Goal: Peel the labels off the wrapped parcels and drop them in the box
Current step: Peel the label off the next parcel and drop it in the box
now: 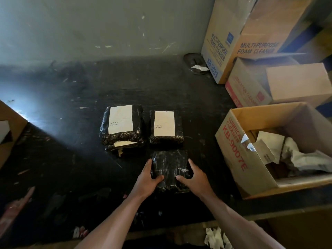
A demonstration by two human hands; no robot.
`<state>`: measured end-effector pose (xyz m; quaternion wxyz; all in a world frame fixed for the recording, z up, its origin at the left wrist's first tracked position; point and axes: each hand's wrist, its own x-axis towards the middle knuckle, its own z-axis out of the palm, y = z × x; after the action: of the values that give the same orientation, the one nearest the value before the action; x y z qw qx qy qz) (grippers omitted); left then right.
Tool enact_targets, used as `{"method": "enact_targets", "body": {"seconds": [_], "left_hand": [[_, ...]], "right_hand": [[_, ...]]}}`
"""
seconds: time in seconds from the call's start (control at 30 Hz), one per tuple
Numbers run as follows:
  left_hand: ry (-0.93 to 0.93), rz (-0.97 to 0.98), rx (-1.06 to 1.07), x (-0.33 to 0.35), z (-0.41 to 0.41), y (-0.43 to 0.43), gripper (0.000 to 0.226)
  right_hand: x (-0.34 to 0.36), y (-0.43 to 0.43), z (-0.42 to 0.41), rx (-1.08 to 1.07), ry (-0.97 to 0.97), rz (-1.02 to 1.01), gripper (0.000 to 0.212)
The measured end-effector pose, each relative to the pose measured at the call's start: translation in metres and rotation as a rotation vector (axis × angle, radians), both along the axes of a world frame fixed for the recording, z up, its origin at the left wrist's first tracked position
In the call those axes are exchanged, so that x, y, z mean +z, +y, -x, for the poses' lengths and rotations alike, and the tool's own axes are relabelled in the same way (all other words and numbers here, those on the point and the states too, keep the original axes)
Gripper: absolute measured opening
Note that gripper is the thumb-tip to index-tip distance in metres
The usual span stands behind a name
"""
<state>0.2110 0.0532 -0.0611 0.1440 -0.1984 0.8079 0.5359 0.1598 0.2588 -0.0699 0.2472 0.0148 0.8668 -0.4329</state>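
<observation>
A black wrapped parcel (169,164) with no label on its top lies near the table's front edge. My left hand (146,178) grips its left side and my right hand (193,177) grips its right side. Behind it sits a second black parcel (166,139) bearing a white label (164,123). To the left is a stack of two parcels (122,137); the upper one carries a large white label (120,119), and the lower one shows a strip of label at its edge. An open cardboard box (231,141) at the right holds crumpled peeled labels (269,146).
The black tabletop (71,159) is scuffed. More cardboard boxes (233,42) are stacked at the back right against the wall. A dark dish (195,62) with crumpled paper sits behind. Another box edge (10,123) shows at the left. Paper scraps (215,238) lie below the table's front edge.
</observation>
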Motion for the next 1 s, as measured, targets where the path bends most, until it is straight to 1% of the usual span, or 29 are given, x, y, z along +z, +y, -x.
{"method": "enact_targets", "body": {"seconds": [0.07,0.2,0.3,0.4,0.57,0.7,0.83,1.0], "left_hand": [[-0.031,-0.009,0.016,-0.003,0.001,0.001,0.08],[-0.047,0.003,0.043,-0.003,0.004,0.002,0.085],[-0.014,0.012,0.054,0.001,0.011,0.003,0.083],[0.023,0.025,0.074,0.004,0.023,0.0,0.085],[0.071,0.071,0.068,0.018,0.057,-0.005,0.084],[0.138,0.116,0.081,0.035,0.089,-0.006,0.072],[0.159,0.181,0.067,0.05,0.125,-0.01,0.063],[0.107,0.232,0.052,0.05,0.165,-0.02,0.061]], "right_hand": [[-0.003,-0.001,0.0,0.002,0.013,0.001,0.099],[-0.006,-0.001,0.002,-0.006,0.021,-0.003,0.098],[-0.008,-0.002,0.007,-0.002,0.054,-0.043,0.094],[-0.005,-0.003,0.019,-0.04,0.086,-0.034,0.084],[0.007,-0.014,0.051,-0.053,0.147,-0.038,0.077],[0.018,-0.028,0.083,-0.058,0.215,-0.049,0.07],[0.029,-0.046,0.121,-0.041,0.291,-0.095,0.064],[0.037,-0.069,0.164,0.01,0.346,-0.132,0.063]]}}
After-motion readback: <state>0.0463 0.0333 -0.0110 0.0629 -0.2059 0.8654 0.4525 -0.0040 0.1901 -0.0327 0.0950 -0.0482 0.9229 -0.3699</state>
